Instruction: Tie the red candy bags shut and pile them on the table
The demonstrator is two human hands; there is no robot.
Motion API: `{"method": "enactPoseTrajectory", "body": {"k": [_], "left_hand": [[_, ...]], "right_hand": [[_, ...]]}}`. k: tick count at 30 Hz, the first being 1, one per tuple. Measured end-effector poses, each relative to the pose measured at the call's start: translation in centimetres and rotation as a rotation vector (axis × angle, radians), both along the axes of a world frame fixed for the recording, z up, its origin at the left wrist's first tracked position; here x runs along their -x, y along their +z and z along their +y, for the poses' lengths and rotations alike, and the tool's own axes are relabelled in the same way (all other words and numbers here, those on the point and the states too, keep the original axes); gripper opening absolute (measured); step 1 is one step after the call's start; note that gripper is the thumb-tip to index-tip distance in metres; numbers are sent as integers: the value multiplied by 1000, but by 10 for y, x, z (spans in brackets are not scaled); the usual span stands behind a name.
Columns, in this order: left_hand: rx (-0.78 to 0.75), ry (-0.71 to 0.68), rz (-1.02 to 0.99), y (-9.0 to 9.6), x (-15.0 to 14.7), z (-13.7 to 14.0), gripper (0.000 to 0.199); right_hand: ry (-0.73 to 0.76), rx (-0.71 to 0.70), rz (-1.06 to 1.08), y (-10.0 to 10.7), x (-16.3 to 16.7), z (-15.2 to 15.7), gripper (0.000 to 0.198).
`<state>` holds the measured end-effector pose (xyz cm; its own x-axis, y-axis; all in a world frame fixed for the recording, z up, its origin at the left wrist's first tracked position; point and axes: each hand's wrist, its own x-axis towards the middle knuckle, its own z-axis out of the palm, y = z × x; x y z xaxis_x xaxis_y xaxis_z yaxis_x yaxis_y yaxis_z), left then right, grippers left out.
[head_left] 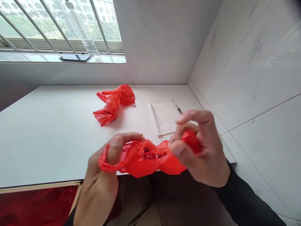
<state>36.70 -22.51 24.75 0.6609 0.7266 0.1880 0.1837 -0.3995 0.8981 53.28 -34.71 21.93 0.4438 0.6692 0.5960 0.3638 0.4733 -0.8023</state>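
Observation:
A red plastic bag (145, 168) is stretched between my two hands at the table's front edge. Through its mouth some red and white printed packets (151, 155) show, too small to identify. My left hand (107, 171) grips the bag's left side, with a handle loop around the thumb. On the other side, my right hand (197, 150) has its fingers curled round a bunched red part of the bag, slightly blurred. Farther back on the white table (58, 135) lies a second red plastic bag (115, 103), knotted or crumpled.
An open notepad (166, 117) and a pen (177, 106) lie at the right, near the tiled wall (254, 69). On the windowsill are a phone (74, 57) and a clear water bottle (84, 34). A box lined in red (35, 204) stands at lower left.

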Motion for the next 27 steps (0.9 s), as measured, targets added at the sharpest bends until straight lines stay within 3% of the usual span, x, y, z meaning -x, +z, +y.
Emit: {"method": "enactPoseTrajectory", "body": {"k": [2, 6, 9, 13, 16, 21, 23, 27], "left_hand": [[-16, -137, -16, 1, -10, -8, 32], [-25, -313, -14, 0, -18, -16, 19], [63, -316, 46, -4, -14, -13, 16], [118, -306, 2, -11, -12, -8, 17], [128, -305, 36, -12, -13, -9, 21], [160, -316, 115, -10, -15, -12, 19], [195, -284, 72, -11, -17, -9, 29], [476, -156, -102, -11, -25, -5, 40]], "right_hand": [[83, 14, -181, 3, 5, 6, 45], [7, -108, -308, 8, 6, 12, 11], [48, -59, -238, 9, 3, 10, 9], [175, -27, -358, 5, 4, 10, 28], [48, -59, -405, 3, 4, 10, 7], [-185, 35, -277, 6, 0, 6, 8], [-239, 83, -227, 5, -1, 3, 6], [-210, 62, -164, 6, -2, 1, 22]]}}
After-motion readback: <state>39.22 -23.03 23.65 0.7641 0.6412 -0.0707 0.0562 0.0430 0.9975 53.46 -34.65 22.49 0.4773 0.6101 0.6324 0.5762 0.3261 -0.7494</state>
